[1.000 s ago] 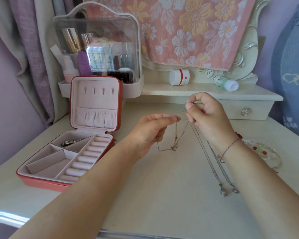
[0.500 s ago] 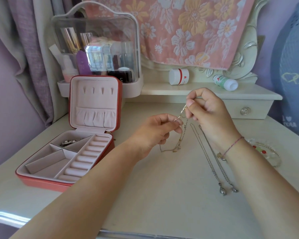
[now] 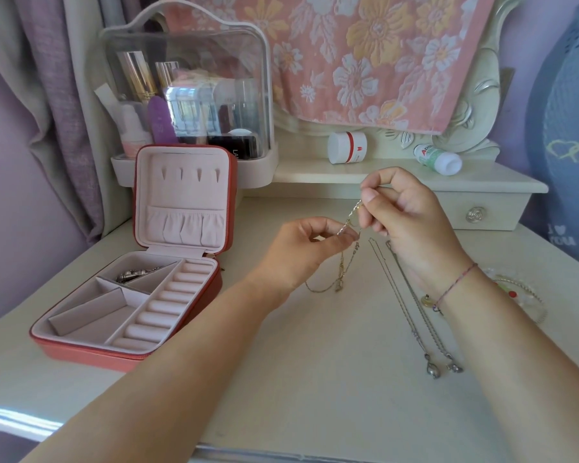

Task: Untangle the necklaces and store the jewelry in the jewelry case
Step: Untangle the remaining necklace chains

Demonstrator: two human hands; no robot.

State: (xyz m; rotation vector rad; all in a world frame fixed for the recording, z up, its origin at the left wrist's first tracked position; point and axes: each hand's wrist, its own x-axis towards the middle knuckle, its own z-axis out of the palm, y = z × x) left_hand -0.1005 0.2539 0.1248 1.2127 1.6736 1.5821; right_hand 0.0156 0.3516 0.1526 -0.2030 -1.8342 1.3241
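Both hands are raised over the desk (image 3: 315, 379), the left hand (image 3: 308, 252) and right hand (image 3: 405, 215) each pinching a gold necklace (image 3: 343, 262) with curled fingers; the open jewelry case (image 3: 131, 295) sits to the left.

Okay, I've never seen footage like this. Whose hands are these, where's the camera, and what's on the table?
There is no machine here: a person wears a camera on the head, so the one picture looks down at their own two arms. The left hand and right hand each pinch a thin gold necklace, lifted above a pale table; its loop hangs down toward it. Silver necklaces with pendants lie by the right wrist. On the left sits an open red jewelry case with a small metal piece in its back compartment. A clear makeup box stands behind it.
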